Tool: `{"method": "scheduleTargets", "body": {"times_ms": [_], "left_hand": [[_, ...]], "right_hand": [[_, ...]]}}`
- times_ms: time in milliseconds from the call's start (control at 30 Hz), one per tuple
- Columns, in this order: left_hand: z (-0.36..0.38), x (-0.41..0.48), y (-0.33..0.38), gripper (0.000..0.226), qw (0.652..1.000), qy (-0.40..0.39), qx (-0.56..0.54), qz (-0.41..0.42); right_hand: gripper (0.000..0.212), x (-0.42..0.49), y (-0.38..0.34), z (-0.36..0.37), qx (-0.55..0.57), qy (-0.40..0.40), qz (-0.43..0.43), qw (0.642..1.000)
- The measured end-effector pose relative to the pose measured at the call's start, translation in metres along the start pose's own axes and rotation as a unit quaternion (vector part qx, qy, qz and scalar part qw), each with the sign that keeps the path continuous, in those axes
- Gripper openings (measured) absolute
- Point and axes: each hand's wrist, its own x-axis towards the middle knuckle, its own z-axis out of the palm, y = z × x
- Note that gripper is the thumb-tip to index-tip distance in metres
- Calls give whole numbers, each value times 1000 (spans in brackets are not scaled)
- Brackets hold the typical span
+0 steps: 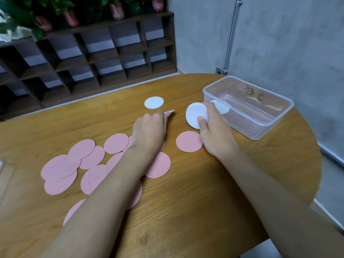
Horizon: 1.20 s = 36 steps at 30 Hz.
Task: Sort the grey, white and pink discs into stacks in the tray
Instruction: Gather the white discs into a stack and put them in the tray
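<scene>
My right hand (212,125) grips a stack of white discs (195,115), tilted up on edge, just left of the clear plastic tray (264,125). A white disc (221,107) lies inside the tray at its near left end. My left hand (150,125) pinches the edge of a white disc (170,112) that is lifted off the table. Another white disc (154,102) lies flat beyond it. Several pink discs (87,159) are spread over the table at the left, some under my left forearm. One pink disc (189,141) lies alone beside my right wrist. No grey disc shows.
The wooden table (186,211) has a rounded right end close to a grey wall (279,43). A dark cubby shelf (93,58) with plants on top stands behind the table.
</scene>
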Motion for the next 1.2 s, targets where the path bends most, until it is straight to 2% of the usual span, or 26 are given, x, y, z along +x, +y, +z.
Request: {"method": "scheduleTargets", "body": {"times_ms": [133, 233, 333, 400, 533, 767, 933, 1100, 1200], "left_hand": [[-6, -7, -8, 19, 997, 47, -56, 12], [-10, -14, -7, 18, 986, 119, -115, 5], [-20, -20, 0, 18, 955, 159, -250, -23], [-24, -24, 5, 19, 937, 137, -319, -30], [-16, -34, 11, 16, 928, 72, -363, -35], [-11, -43, 20, 9, 894, 107, -427, -84], [-8, -45, 25, 8, 861, 99, -482, -126], [-7, -46, 24, 9, 839, 89, -514, -151], [-6, -47, 23, 13, 835, 92, -520, -152]], "right_hand": [[42, -1, 2, 0, 3, -2, -17, 1000], [42, -2, 2, 0, 7, -4, -24, 1000], [44, -4, 0, -1, 23, -5, -19, 1000], [43, -4, 0, -2, 47, -6, -21, 999], [41, -4, 0, -4, 113, -21, -27, 993], [41, -8, -1, -1, 157, -38, -55, 985], [45, -8, 0, 2, 180, -42, -65, 981], [50, -9, 0, 4, 180, -74, -54, 979], [54, -11, -2, 4, 100, -84, -89, 987]]}}
